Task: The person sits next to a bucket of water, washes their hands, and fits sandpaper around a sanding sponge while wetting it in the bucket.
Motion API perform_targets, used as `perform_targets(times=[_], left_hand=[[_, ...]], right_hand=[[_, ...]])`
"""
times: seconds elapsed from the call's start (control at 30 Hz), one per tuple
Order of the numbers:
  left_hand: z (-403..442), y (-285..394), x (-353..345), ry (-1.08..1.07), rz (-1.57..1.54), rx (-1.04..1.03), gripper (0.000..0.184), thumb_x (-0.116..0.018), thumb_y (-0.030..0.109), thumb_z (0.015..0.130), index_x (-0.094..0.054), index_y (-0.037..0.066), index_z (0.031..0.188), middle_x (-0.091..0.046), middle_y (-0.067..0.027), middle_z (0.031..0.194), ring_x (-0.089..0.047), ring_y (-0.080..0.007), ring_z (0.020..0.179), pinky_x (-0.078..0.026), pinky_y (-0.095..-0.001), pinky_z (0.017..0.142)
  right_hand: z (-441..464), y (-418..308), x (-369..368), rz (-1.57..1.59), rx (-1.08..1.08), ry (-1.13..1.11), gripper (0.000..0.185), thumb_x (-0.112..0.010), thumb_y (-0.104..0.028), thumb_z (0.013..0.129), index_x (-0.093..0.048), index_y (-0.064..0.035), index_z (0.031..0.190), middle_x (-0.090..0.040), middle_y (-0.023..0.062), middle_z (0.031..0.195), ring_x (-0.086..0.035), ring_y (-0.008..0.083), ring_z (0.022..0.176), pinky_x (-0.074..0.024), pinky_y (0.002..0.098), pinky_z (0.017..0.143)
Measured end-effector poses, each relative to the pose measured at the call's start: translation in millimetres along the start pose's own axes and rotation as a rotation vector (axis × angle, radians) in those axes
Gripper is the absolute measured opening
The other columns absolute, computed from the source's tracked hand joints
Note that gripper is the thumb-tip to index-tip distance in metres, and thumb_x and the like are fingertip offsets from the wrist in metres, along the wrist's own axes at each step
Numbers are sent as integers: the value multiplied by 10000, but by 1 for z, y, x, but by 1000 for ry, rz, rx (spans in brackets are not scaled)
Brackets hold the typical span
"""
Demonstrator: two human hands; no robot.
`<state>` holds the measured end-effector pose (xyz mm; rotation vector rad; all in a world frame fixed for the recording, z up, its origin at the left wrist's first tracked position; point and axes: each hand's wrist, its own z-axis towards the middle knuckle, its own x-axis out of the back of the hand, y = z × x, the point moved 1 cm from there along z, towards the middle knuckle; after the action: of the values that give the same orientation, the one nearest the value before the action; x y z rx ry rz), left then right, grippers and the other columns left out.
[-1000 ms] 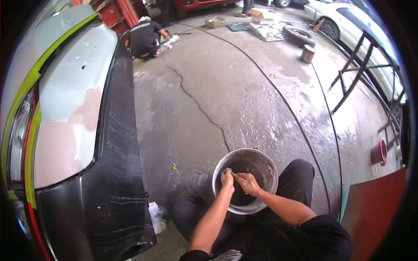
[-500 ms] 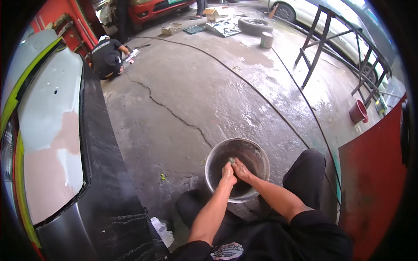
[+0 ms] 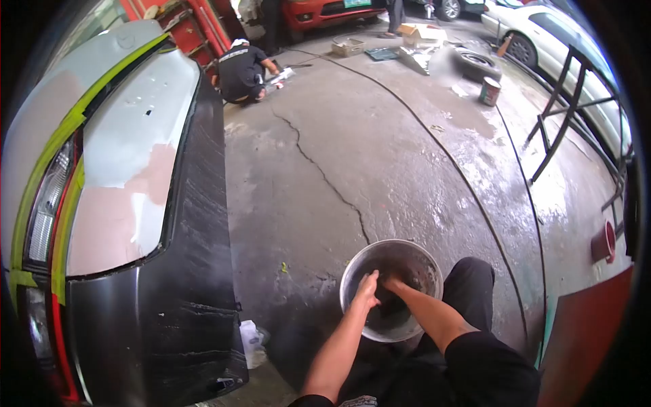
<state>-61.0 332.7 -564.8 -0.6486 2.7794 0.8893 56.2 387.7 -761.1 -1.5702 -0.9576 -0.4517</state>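
Observation:
A round metal basin (image 3: pixel 352 319) stands on the floor between my knees, dark inside. My left hand (image 3: pixel 367 292) is over its left half, fingers stretched out and thumb apart, with nothing visible in it. Close beside it, my right hand (image 3: pixel 393 282) reaches down into the basin. The fingers of that hand are lost in the dark interior, so whatever they may hold is hidden.
A car body panel (image 3: pixel 129 210) with primer patches and yellow-green tape fills the left. A white plastic bag (image 3: pixel 252 342) lies below it. Hoses (image 3: pixel 441 139) cross the wet floor. A person (image 3: pixel 241 71) crouches ahead; a maroon bucket (image 3: pixel 602 243) is at right.
My hands were together over the basin around a small greyish-green lump. Now they are apart, the right lower in the basin and the lump out of sight. The view has turned left.

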Motion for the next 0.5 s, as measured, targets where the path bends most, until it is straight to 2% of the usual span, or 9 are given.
perform_targets(times=[0.07, 0.1, 0.13, 0.17, 0.2, 0.27, 0.37, 0.47, 0.5], left_hand=[[-5, 6, -8, 63, -63, 18, 706, -499, 546, 1029, -392, 21, 1488, -473, -218, 1482, -511, -439, 1327, -396, -713, 1035], [5, 3, -5, 87, -111, -15, 696, -488, 561, 1028, -433, 15, 1455, -516, -216, 1430, -550, -421, 1276, -429, -669, 1023], [23, -5, 3, 110, -150, -45, 692, -478, 577, 1027, -474, 9, 1423, -559, -215, 1377, -589, -403, 1225, -462, -626, 1012], [43, -12, 13, 132, -181, -75, 695, -468, 593, 1026, -515, 3, 1390, -602, -213, 1324, -627, -385, 1175, -496, -583, 1000], [65, -18, 30, 166, -112, -55, 688, -452, 617, 1021, -577, 16, 1330, -653, -192, 1233, -665, -340, 1088, -557, -488, 911], [54, -15, 37, 60, -174, -22, 611, -433, 592, 1032, -644, 50, 1218, -694, -165, 1102, -671, -322, 1022, -554, -463, 896], [49, -21, 50, -353, -256, -7, 567, -422, 554, 1040, -662, 56, 1166, -703, -162, 1079, -671, -321, 1012, -537, -466, 934], [66, -39, 40, -119, -269, -35, 555, -424, 530, 1038, -659, 45, 1174, -692, -169, 1119, -663, -323, 1041, -528, -465, 953], [72, -43, 39, -53, -273, -46, 552, -425, 522, 1037, -658, 42, 1177, -689, -171, 1132, -660, -324, 1051, -526, -465, 960]], right_hand=[[13, 19, -48, 142, 62, 204, 270, -546, -183, 935, -736, -17, 1030, -730, 236, 975, -665, 477, 969, -518, 526, 906], [-26, -50, 48, -247, 361, -3, 279, -515, -136, 908, -735, 34, 880, -726, 241, 1000, -710, 393, 939, -537, 487, 881], [-56, -107, 104, 338, 18, 68, 285, -545, -170, 904, -698, 70, 886, -701, 290, 963, -698, 406, 918, -535, 489, 842], [-68, -116, 114, 421, 153, 85, 330, -562, -222, 905, -677, 87, 905, -678, 317, 924, -683, 439, 912, -532, 490, 836], [-90, -144, 147, 483, 62, 79, 362, -571, -262, 906, -678, 82, 940, -682, 311, 938, -687, 440, 913, -534, 473, 821], [-122, -162, 161, 657, 116, 125, 301, -584, -217, 903, -668, 63, 977, -701, 247, 920, -696, 409, 870, -539, 434, 799], [-157, -156, 165, 620, 470, 3, 327, -629, -220, 940, -666, -6, 1184, -621, 279, 1278, -611, 420, 1185, -485, 447, 998], [-155, -160, 158, 506, 440, 90, 393, -624, -257, 966, -625, -52, 1301, -527, 289, 1412, -507, 442, 1326, -389, 458, 1133], [-135, -152, 148, 658, 302, -34, 426, -588, -346, 996, -602, -100, 1343, -523, 244, 1426, -421, 426, 1409, -337, 456, 1185]])
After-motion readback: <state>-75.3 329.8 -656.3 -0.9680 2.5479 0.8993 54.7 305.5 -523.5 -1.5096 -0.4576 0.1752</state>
